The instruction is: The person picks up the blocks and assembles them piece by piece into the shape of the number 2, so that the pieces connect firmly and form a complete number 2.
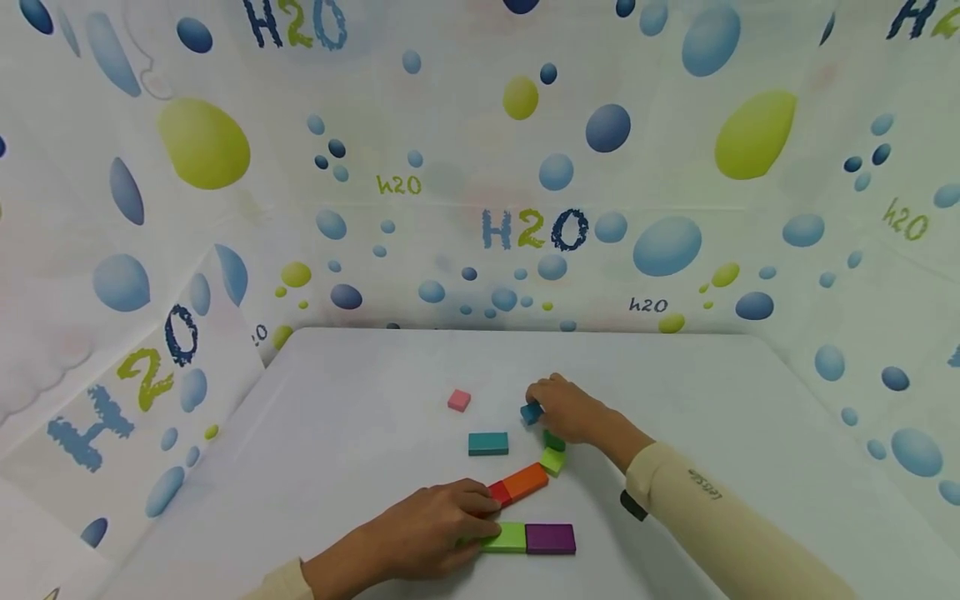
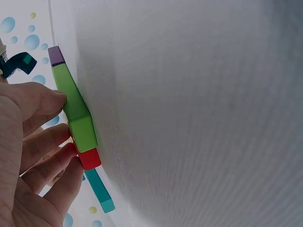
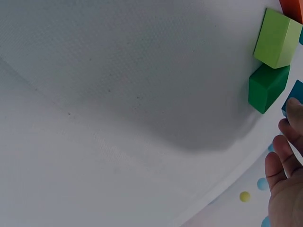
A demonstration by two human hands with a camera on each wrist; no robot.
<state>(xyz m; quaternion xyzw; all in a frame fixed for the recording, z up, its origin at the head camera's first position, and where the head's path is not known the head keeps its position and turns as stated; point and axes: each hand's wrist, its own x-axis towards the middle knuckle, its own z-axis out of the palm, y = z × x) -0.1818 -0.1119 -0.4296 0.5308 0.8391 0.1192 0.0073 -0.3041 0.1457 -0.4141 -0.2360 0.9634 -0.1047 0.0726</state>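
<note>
My right hand (image 1: 568, 408) pinches a small blue block (image 1: 532, 413) between thumb and fingertips, beside a dark green block (image 1: 554, 441). That green one touches a lime block (image 1: 552, 461), which meets the end of an orange block (image 1: 525, 481). A red block (image 1: 499, 493) adjoins the orange one, partly covered by the fingers of my left hand (image 1: 435, 529). The left thumb rests against a long light green block (image 1: 504, 538), set end to end with a purple block (image 1: 551, 539). In the left wrist view, relaxed left fingertips touch near the red block (image 2: 89, 159).
A teal block (image 1: 488, 444) lies on the white table (image 1: 337, 433) between the hands, and a pink block (image 1: 459, 401) sits farther back. Behind the table hangs a white cloth (image 1: 450, 108) printed with coloured drops. A dark band (image 1: 633, 505) shows under the right sleeve.
</note>
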